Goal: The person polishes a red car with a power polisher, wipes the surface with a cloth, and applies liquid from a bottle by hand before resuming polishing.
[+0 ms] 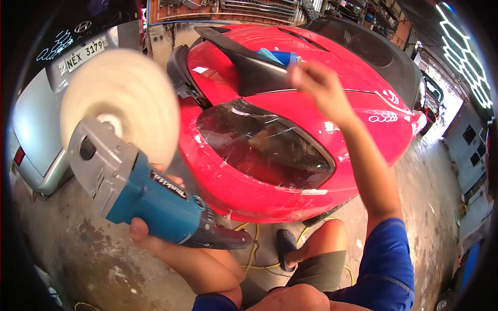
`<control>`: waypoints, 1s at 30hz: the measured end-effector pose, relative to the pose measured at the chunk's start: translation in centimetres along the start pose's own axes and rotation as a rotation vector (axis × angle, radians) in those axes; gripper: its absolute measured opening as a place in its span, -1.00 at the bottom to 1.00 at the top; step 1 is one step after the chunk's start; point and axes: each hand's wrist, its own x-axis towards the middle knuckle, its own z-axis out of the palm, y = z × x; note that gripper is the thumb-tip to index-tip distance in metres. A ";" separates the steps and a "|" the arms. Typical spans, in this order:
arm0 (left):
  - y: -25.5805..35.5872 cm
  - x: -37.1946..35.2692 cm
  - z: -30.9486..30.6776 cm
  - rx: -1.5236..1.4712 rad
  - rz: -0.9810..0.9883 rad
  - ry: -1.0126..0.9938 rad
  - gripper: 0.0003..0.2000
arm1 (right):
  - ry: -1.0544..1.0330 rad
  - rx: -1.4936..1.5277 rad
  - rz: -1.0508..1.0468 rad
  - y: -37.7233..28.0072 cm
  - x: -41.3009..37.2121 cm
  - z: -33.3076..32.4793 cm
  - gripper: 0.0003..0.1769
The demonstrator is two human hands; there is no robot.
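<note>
My left hand point(150, 233) grips the blue body of a Makita power polisher point(155, 202), raised on the left. Its round cream pad point(137, 83) is smeared as if spinning and faces the car side. My right hand point(324, 93) is lifted over the red car point(358, 150), its bent fingers blurred at the tip of a glossy black curved panel point(259, 72). Just behind those fingers, a blue bottle point(282, 57) and a light-blue cloth point(267, 54) lie on the hood. Below is the scuffed dark headlight point(264, 140).
A silver vehicle point(39, 124) with its plate showing stands at the left. Yellow cord point(254, 246) loops over the stained concrete floor point(415, 228) by my feet. Shelves point(363, 15) line the back, and hexagonal lights point(461, 52) hang upper right.
</note>
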 end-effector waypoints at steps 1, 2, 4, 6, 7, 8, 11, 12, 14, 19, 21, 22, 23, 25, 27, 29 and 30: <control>-0.3 -0.2 0.6 -0.033 -0.025 -0.050 0.06 | -0.186 0.042 0.130 -3.7 -5.8 1.5 -0.38; -0.8 -0.6 2.0 -0.052 -0.053 -0.004 0.03 | -0.334 0.119 -0.016 -5.3 -10.4 2.9 -0.25; -2.2 -1.9 6.1 -0.085 -0.098 0.080 -0.01 | -0.565 0.115 -0.075 -8.2 -18.6 5.4 -0.12; -3.1 -2.6 9.2 -0.116 -0.256 -0.060 -0.01 | -0.426 0.064 0.129 -10.0 -24.0 7.5 -0.11; -3.8 -2.9 10.7 -0.112 -0.297 -0.153 -0.04 | -0.247 0.157 0.225 -9.6 -25.9 8.1 -0.13; -4.5 -3.3 12.4 -0.108 -0.341 -0.241 -0.07 | -0.069 0.248 0.324 -9.1 -27.5 8.4 -0.14; -7.4 -5.2 19.0 -0.221 -0.440 -0.415 -0.08 | 0.283 0.113 0.551 -9.1 -31.2 5.2 -0.30; -9.2 -6.0 20.5 -0.254 -0.446 -0.461 -0.07 | 0.348 0.025 0.607 -8.1 -33.0 3.9 -0.32; -12.1 -7.6 23.4 -0.268 -0.497 -0.501 0.01 | 0.443 -0.174 0.698 -6.7 -36.0 1.1 -0.33; -17.0 -8.9 27.0 -0.384 -0.544 -0.587 0.13 | 0.523 -0.134 0.724 -8.4 -34.9 -3.1 -0.51; -18.7 -9.0 27.2 -0.416 -0.511 -0.596 0.07 | 0.504 -0.195 0.775 -8.4 -34.3 -3.8 -0.51; -19.2 -8.6 27.2 -0.438 -0.529 -0.582 0.05 | 0.495 -0.228 0.804 -8.3 -34.0 -4.0 -0.52; -19.6 -8.3 27.1 -0.460 -0.552 -0.565 0.03 | 0.492 -0.282 0.806 -8.2 -33.4 -4.2 -0.52; -20.1 -7.1 26.6 -0.525 -0.596 -0.540 -0.05 | 0.484 -0.367 0.785 -7.9 -31.8 -3.8 -0.54; -21.3 -6.4 26.4 -0.616 -0.647 -0.534 -0.06 | 0.473 -0.471 0.771 -8.1 -30.0 -3.1 -0.57; -22.1 -6.3 26.7 -0.624 -0.639 -0.510 -0.05 | 0.486 -0.442 0.814 -8.0 -29.6 -3.3 -0.58; -22.2 -6.7 27.2 -0.641 -0.627 -0.502 -0.03 | 0.492 -0.428 0.835 -7.9 -29.7 -3.5 -0.58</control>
